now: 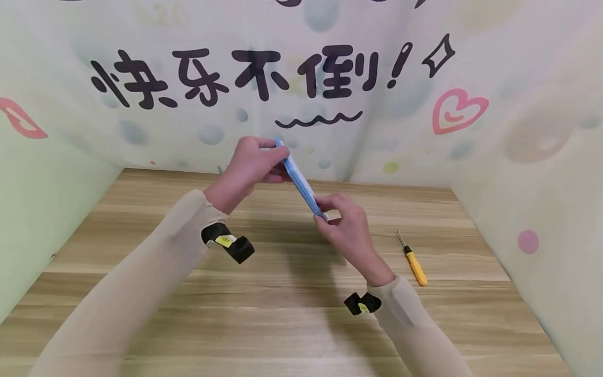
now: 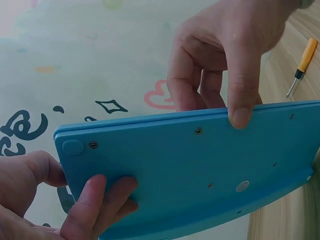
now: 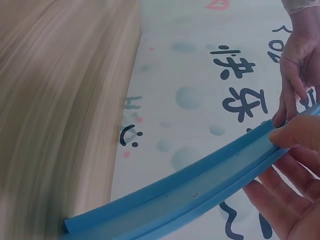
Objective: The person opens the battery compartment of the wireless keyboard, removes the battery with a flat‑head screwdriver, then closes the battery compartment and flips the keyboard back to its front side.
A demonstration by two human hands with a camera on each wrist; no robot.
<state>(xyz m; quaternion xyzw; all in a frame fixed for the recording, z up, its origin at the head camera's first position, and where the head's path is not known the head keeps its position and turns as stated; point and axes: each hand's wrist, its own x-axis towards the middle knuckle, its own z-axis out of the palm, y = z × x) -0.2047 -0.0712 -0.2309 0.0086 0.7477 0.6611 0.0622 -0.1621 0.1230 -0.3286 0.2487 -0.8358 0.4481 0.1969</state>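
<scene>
A thin, flat blue plastic device (image 1: 301, 180) is held up off the table, tilted and nearly edge-on in the head view. Its blue back (image 2: 165, 165) shows small screws, a corner pad and a round sticker in the left wrist view; the front face is hidden there. My left hand (image 1: 256, 159) grips the upper end, thumb on one side and fingers on the other. Lower down, my right hand (image 1: 347, 225) pinches the device between thumb and fingers. A long ridge (image 3: 200, 192) along the device faces the right wrist camera.
On the wood-grain table (image 1: 235, 324) a screwdriver (image 1: 415, 267) with a yellow handle lies to the right of my right hand. A printed cloth (image 1: 188, 141) with black characters hangs behind, and pale walls flank the table on both sides.
</scene>
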